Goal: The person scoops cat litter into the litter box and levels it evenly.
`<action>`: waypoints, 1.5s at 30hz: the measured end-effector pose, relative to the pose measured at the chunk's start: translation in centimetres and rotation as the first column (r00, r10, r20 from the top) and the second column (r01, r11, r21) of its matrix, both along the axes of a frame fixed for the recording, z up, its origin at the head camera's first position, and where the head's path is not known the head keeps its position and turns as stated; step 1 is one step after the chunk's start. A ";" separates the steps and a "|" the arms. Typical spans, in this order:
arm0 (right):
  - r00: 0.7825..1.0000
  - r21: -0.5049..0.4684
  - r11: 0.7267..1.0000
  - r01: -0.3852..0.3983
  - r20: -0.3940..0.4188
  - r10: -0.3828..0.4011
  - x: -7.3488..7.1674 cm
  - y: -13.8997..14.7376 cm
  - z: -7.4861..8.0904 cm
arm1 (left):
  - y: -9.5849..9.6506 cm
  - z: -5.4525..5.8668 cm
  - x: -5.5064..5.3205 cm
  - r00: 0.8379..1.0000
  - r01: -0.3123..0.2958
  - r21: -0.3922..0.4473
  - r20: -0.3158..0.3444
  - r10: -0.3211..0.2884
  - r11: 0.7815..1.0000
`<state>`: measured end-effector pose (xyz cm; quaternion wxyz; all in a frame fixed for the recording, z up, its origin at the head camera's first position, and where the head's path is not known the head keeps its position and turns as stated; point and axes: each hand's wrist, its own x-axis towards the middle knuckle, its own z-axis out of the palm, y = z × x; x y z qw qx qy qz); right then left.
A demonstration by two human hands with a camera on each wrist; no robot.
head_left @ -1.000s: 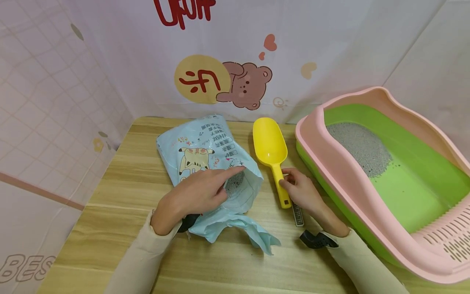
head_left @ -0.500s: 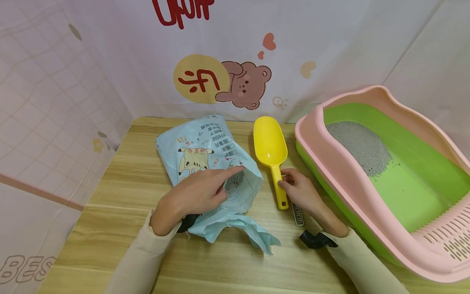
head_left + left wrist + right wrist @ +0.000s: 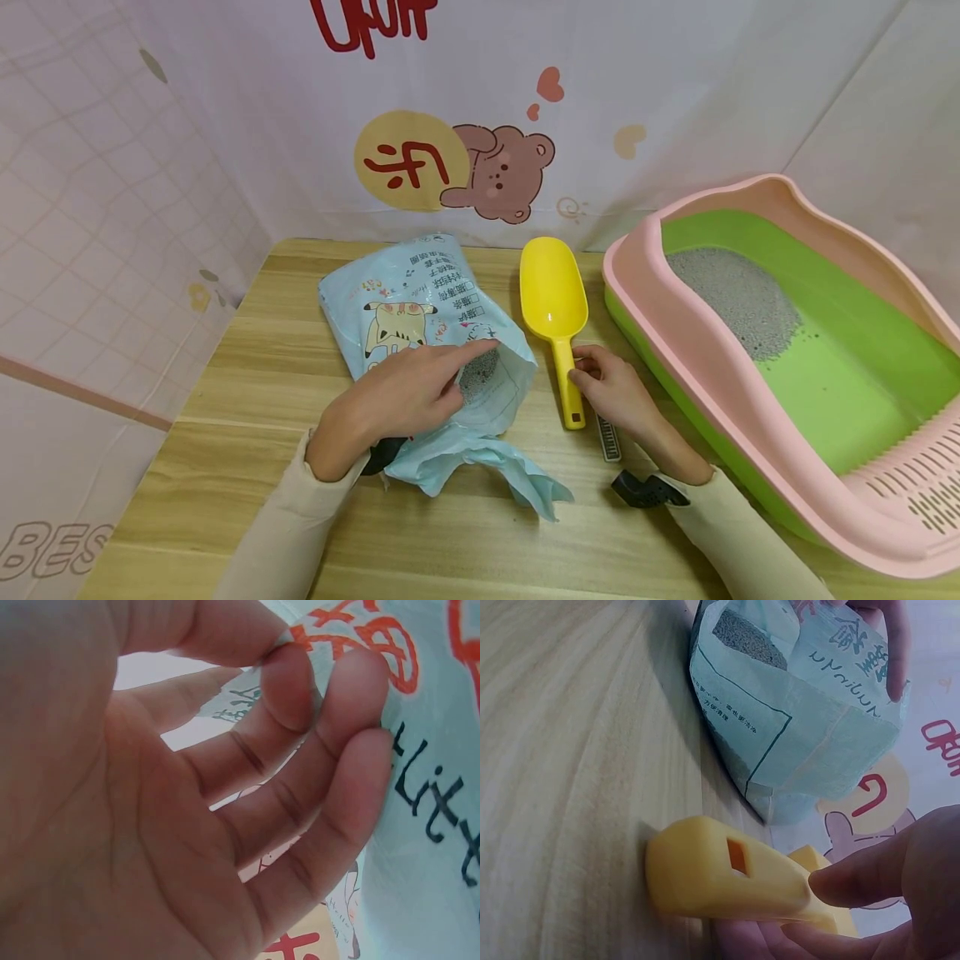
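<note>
A light-blue printed bag [image 3: 348, 292] of grey litter [image 3: 477, 377] lies on the table with its mouth open toward me. My left hand [image 3: 397, 387] holds the bag's upper edge, index finger stretched along it; in the left wrist view that hand [image 3: 195, 795] pinches the film between thumb and finger. To the bag's right lies a yellow scoop [image 3: 553, 292], its bowl pointing away and looking bare. My right hand [image 3: 618, 392] grips its handle, and in the right wrist view the thumb presses the scoop handle [image 3: 697, 866] while other fingers go underneath, partly hidden.
A green litter box [image 3: 832, 400] with a pink rim [image 3: 697, 317] stands at the right, close beside my right hand. Grey litter [image 3: 735, 300] is heaped at its far left inside. A small slotted grey strip [image 3: 610, 442] lies under my right wrist. A printed cloth wall [image 3: 675, 92] backs the table.
The scoop has turned slightly, its handle end shifting left and its bowl a little right, with my right hand at the handle. My left hand and the bag look still.
</note>
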<state>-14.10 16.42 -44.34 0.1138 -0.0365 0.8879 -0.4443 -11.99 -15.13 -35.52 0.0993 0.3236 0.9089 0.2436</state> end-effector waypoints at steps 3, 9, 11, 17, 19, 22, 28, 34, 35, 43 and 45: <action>1.000 0.005 1.000 0.003 -0.002 -0.003 0.0 0.1 0.0 | 0.0 0.1 0.0 1.000 0.000 0.003 0.008 0.000 1.000; 1.000 0.009 1.000 0.003 -0.009 -0.002 0.0 0.1 0.0 | 0.0 0.1 0.0 1.000 -0.003 0.006 0.016 0.003 1.000; 1.000 0.009 1.000 0.002 -0.010 -0.002 0.0 0.1 0.0 | 0.0 0.1 0.0 1.000 -0.005 0.006 0.018 0.005 1.000; 1.000 -0.011 1.000 0.002 -0.006 -0.002 0.2 0.3 0.4 | 0.0 0.2 0.1 1.000 -0.002 0.005 0.004 0.002 1.000; 1.000 -0.017 1.000 0.002 -0.011 -0.002 0.3 0.4 0.5 | 0.1 0.3 0.1 1.000 0.003 0.002 -0.005 -0.003 1.000; 1.000 -0.013 1.000 0.003 -0.024 -0.004 0.4 0.6 0.6 | 0.2 0.3 0.1 1.000 0.017 -0.008 -0.015 -0.017 1.000; 0.998 0.011 1.000 0.019 -0.064 -0.018 0.6 0.8 0.9 | 0.1 0.5 0.3 0.999 0.029 -0.037 -0.044 -0.031 0.999; 0.981 0.028 0.999 0.017 -0.196 -0.011 0.8 0.8 1.4 | -0.5 0.9 0.8 0.998 0.016 -0.036 -0.055 -0.017 0.999; 0.975 0.025 1.000 0.016 -0.223 -0.010 0.9 0.8 1.6 | -0.6 1.0 0.9 0.998 0.013 -0.033 -0.057 -0.015 0.999; 0.911 -0.031 0.999 -0.025 -0.413 0.010 0.9 0.2 3.0 | -2.3 1.9 2.4 0.991 -0.029 -0.032 -0.133 0.024 0.999; 0.893 -0.038 0.998 -0.058 -0.449 0.034 0.8 -0.1 3.3 | -2.9 1.8 3.1 0.986 -0.043 -0.034 -0.165 0.037 0.999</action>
